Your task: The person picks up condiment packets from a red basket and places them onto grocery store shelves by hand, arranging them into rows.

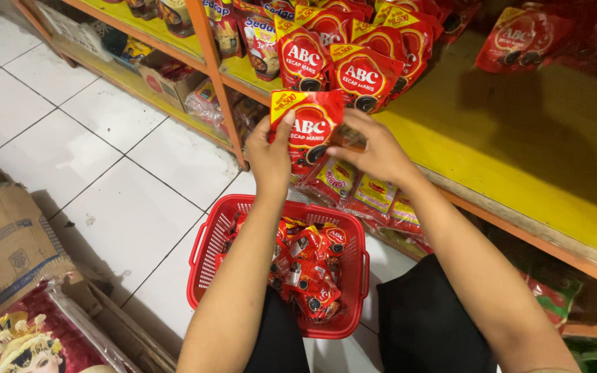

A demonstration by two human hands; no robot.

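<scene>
Both hands held one red sauce pouch up at the shelf edge, upper middle of the frame.

At lower left lay a cardboard box (5, 242) and a printed sack (29, 338) on the white tiled floor (91, 159). The left hand (269, 155) pinched the red sauce pouch (310, 128) by its side, thumb across the front, grip clamped on it; the right hand (374, 148) closed on its other edge, seemingly to keep it upright and facing out. Below, centre, a red basket (205, 259) held more pouches. To the right ran the yellow shelf (519, 159), with a row of standing pouches (354, 62) behind, in a small shop aisle.
</scene>
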